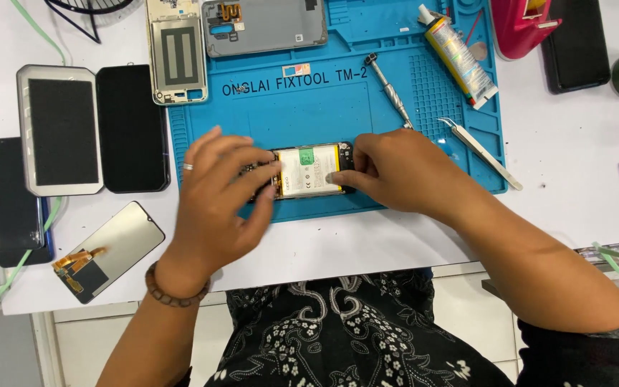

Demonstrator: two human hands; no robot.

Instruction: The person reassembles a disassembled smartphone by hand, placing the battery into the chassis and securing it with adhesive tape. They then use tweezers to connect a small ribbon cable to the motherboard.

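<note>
An opened phone (308, 170) with a white battery showing lies on the blue repair mat (302, 107). My left hand (220, 201), wearing a ring and a bead bracelet, rests on the phone's left end with fingers spread over it. My right hand (395, 170) grips the phone's right end, fingertips pressing on the battery's edge. Both hands hold the phone flat on the mat.
A screwdriver (390, 89), tweezers (480, 152) and a glue tube (458, 56) lie on the mat's right part. A grey back cover (263, 25) and a phone frame (177, 51) sit at the top. Several phones and a loose screen (109, 251) lie at left.
</note>
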